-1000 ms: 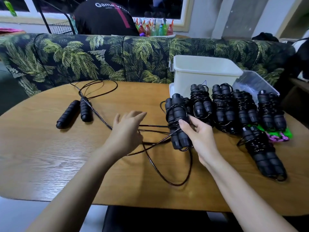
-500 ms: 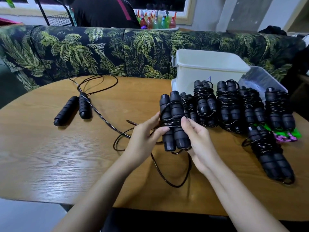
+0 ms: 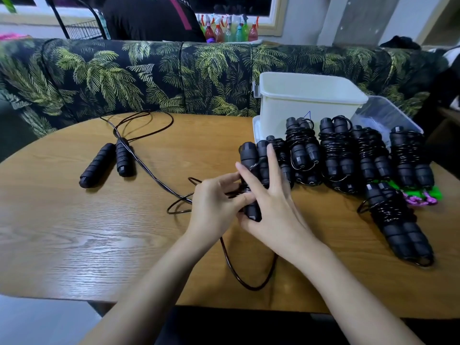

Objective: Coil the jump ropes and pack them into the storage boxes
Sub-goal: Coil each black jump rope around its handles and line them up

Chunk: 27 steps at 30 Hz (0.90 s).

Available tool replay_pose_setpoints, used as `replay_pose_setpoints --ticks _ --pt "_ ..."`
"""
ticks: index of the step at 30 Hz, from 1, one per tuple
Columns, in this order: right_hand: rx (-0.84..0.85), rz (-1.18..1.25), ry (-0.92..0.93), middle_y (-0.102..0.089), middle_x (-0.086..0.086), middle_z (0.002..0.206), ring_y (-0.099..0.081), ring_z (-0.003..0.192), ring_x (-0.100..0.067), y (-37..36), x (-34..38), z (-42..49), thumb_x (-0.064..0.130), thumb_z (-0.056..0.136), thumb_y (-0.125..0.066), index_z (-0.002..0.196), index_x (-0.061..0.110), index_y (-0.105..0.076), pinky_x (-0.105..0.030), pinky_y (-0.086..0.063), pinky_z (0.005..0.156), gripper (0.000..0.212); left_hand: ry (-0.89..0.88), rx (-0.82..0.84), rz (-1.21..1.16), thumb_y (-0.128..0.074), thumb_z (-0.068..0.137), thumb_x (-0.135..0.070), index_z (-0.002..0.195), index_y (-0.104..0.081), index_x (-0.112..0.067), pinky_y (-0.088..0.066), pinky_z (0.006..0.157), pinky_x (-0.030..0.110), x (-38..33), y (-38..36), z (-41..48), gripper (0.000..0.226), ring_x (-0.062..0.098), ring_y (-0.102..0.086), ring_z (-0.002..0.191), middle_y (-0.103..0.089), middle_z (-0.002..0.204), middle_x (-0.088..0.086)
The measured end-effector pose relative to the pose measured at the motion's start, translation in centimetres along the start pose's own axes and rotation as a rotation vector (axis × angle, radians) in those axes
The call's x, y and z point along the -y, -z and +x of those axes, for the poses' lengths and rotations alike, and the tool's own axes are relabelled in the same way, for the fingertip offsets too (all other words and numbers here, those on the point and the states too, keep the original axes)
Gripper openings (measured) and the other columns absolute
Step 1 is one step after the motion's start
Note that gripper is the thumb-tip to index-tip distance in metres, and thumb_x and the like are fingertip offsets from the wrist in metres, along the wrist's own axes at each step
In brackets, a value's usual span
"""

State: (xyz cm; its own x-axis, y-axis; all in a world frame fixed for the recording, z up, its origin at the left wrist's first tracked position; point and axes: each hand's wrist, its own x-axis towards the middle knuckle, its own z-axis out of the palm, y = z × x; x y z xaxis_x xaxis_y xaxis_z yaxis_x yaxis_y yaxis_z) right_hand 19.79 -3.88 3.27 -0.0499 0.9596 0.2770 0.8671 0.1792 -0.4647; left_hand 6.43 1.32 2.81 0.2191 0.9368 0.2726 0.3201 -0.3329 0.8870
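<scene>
Well left of the grip lies one unwound black jump rope (image 3: 107, 161) with two foam handles, its cord running toward the hands. The left hand (image 3: 214, 202) pinches the thin black cord (image 3: 230, 265) against a pair of black foam handles (image 3: 250, 158). The right hand (image 3: 273, 210) clasps that pair from the front. Winding looks about halfway, with a loose loop lying below the grip. The next move is probably more tight turns, then tucking in the end. Right of the grip I count at least six wound black bundles (image 3: 333, 150). Beyond them are two boxes, one white plastic box (image 3: 308, 100) and one clear plastic box (image 3: 388, 115).
</scene>
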Motion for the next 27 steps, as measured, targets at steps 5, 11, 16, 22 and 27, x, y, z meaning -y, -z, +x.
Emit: replay_pose_setpoints --ticks 5,11,16,22,27 --pt "-0.064 -0.081 -0.024 0.032 0.012 0.158 -0.023 0.136 -0.035 -0.6 -0.9 -0.1 0.014 0.088 -0.065 0.153 0.039 -0.025 -0.042 -0.043 0.101 0.081 -0.155 0.074 0.512 -0.069 0.080 -0.058 0.150 -0.037 -0.025 -0.017 0.121 0.048 0.1 -0.1 -0.5 0.084 0.020 -0.043 0.135 -0.051 0.145 -0.001" --pt "-0.138 -0.160 -0.141 0.025 0.009 0.161 -0.025 0.131 -0.037 1.6 -3.6 -0.3 0.015 0.087 -0.067 0.154 0.036 -0.024 -0.045 -0.041 0.101 0.082 0.103 0.074 0.824 -0.070 0.080 -0.055 0.146 0.035 -0.025 0.004 0.118 0.057 1.9 1.2 -1.9 0.127 0.035 0.018 0.149 0.031 0.159 0.008" --pt "-0.162 -0.104 -0.228 0.023 0.013 0.161 -0.023 0.138 -0.037 3.8 -5.3 -0.5 0.018 0.088 -0.068 0.154 0.038 -0.025 -0.048 -0.031 0.111 0.081 0.155 0.079 0.699 -0.073 0.085 -0.038 0.149 -0.038 -0.017 -0.045 0.100 0.044 4.7 4.0 -1.3 0.076 0.033 -0.051 0.126 -0.049 0.145 0.010" --pt "-0.175 -0.156 -0.331 0.024 0.015 0.160 -0.022 0.139 -0.038 6.8 -7.5 -1.3 0.021 0.090 -0.068 0.154 0.039 -0.022 -0.050 -0.039 0.102 0.081 -0.025 -0.095 0.570 -0.076 0.081 0.000 0.094 -0.077 -0.005 -0.047 0.056 0.023 6.0 9.6 3.3 0.014 0.013 -0.062 0.047 -0.070 0.068 0.009" --pt "-0.126 -0.175 -0.385 0.029 0.017 0.158 -0.013 0.145 -0.042 6.9 -7.7 -2.0 0.022 0.092 -0.065 0.155 0.041 -0.017 -0.052 -0.041 0.101 0.081 -0.062 -0.140 0.942 -0.064 0.091 -0.005 0.111 -0.074 -0.008 -0.057 0.078 0.044 6.9 13.3 7.9 0.023 0.035 -0.070 0.086 -0.074 0.097 0.017"
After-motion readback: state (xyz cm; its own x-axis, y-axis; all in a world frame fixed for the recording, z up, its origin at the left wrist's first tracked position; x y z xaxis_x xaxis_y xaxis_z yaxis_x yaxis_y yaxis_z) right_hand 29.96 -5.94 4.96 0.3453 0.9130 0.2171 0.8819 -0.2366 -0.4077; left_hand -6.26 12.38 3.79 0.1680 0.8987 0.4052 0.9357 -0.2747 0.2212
